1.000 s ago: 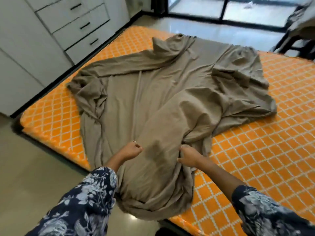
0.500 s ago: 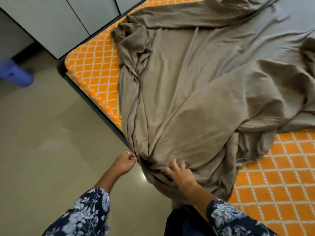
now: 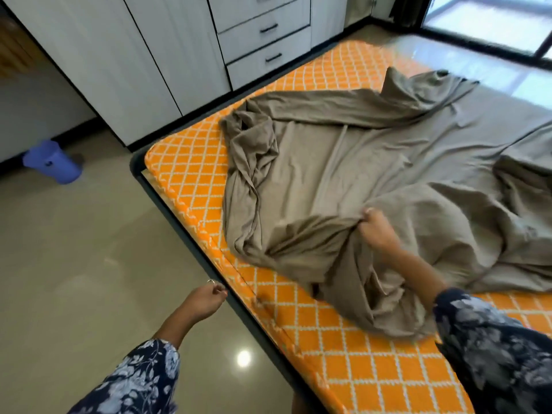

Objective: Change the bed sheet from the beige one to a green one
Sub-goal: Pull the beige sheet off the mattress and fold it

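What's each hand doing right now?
Left hand: fingers curled, holding nothing, beside the bed edge.
Right hand: gripping the beige sheet.

Bright daylight; floor [image 3: 89, 279] glare; wide-angle edge distortion
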